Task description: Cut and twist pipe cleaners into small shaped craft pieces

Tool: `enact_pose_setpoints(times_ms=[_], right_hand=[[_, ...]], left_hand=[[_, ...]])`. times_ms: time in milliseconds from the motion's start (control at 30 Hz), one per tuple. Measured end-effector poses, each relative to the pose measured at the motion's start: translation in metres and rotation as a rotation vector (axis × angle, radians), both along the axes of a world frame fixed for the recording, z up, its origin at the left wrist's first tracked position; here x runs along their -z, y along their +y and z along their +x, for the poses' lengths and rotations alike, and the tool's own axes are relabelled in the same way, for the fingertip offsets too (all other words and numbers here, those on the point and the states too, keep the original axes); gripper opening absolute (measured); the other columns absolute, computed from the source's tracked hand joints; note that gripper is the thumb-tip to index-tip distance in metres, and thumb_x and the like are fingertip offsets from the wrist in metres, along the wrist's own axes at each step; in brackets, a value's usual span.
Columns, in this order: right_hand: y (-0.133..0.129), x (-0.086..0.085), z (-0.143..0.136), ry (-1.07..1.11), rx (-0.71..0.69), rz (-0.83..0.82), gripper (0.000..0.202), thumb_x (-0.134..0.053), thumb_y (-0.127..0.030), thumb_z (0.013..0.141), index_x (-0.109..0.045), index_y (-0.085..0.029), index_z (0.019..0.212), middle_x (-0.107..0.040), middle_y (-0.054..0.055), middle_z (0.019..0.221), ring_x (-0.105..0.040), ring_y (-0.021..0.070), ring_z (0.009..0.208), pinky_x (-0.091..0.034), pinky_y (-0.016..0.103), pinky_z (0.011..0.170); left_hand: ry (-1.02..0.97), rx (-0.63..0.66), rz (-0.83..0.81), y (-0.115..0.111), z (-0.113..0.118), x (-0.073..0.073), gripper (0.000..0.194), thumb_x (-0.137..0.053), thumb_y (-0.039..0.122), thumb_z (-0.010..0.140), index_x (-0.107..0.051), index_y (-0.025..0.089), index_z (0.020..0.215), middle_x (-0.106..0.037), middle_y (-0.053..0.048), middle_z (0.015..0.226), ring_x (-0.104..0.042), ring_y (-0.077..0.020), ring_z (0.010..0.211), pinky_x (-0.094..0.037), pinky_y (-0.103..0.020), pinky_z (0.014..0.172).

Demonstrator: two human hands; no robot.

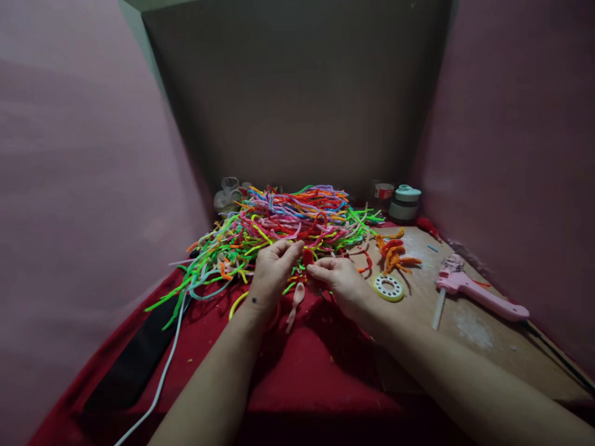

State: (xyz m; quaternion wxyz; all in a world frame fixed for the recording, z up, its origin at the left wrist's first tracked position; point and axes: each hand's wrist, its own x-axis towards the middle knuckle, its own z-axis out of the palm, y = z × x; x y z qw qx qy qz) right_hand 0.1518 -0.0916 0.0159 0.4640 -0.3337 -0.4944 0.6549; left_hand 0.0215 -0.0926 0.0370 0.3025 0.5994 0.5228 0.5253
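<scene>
My left hand point(277, 267) is closed in a pinch, thumb against the fingers, and what lies between them is too small to make out. Close beside its fingertips a short, red fuzzy pipe cleaner piece point(307, 256) stands up, pinched by my right hand point(338, 282). Just beyond both hands rises a large heap of pipe cleaners point(292, 214) in green, pink, purple, red, orange and yellow. On the red cloth point(307, 384) below, between my wrists, lies a small pale pink spoon-like piece point(296, 306).
A board point(418, 353) at right bears a pink glue gun point(481, 296), a yellow-rimmed white disc with holes point(388, 287) and orange pipe cleaner pieces point(395, 254). Behind stands a mint-lidded jar point(404, 203). At left, a white cable point(168, 365) crosses a black flat object point(134, 362).
</scene>
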Motion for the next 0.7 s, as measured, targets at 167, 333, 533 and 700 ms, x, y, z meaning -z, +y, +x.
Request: enact_pose_setpoints(times_ms=[167, 333, 533, 700], right_hand=[[0.009, 0.005, 0.004, 0.07, 0.105, -0.02, 0.026, -0.071, -0.034, 0.056, -0.055, -0.014, 0.054, -0.045, -0.005, 0.045, -0.035, 0.0056, 0.044, -0.024, 0.023, 0.047], [0.014, 0.01, 0.005, 0.083, 0.094, -0.07, 0.028, -0.072, -0.037, 0.055, -0.057, -0.013, 0.058, -0.048, -0.004, 0.049, -0.037, 0.0064, 0.046, -0.026, 0.023, 0.049], [0.013, 0.009, 0.005, 0.091, 0.124, -0.085, 0.03, -0.073, -0.037, 0.055, -0.054, -0.014, 0.057, -0.045, -0.005, 0.047, -0.034, 0.0057, 0.044, -0.023, 0.023, 0.046], [0.012, 0.008, 0.003, 0.25, 0.149, -0.091, 0.03, -0.075, -0.033, 0.054, -0.05, -0.015, 0.055, -0.045, -0.006, 0.049, -0.037, 0.0055, 0.046, -0.029, 0.022, 0.05]], left_hand=[[0.269, 0.161, -0.103, -0.002, -0.008, -0.008, 0.027, -0.063, 0.041, 0.068, -0.058, 0.014, 0.067, -0.052, 0.004, 0.056, -0.042, -0.0074, 0.05, -0.033, -0.019, 0.047], [0.565, 0.186, 0.135, -0.003, -0.01, -0.003, 0.016, -0.054, 0.03, 0.078, -0.058, 0.017, 0.071, -0.055, 0.003, 0.062, -0.046, -0.0085, 0.057, -0.036, -0.019, 0.055], [0.912, 0.062, 0.328, -0.005, -0.006, 0.004, 0.016, -0.044, 0.024, 0.084, -0.054, 0.017, 0.073, -0.056, -0.003, 0.069, -0.049, -0.0129, 0.061, -0.035, -0.024, 0.058], [0.673, -0.017, 0.238, -0.01, 0.006, 0.003, 0.02, -0.041, 0.028, 0.085, -0.051, 0.018, 0.072, -0.053, 0.0, 0.063, -0.047, -0.0113, 0.057, -0.034, -0.023, 0.057]])
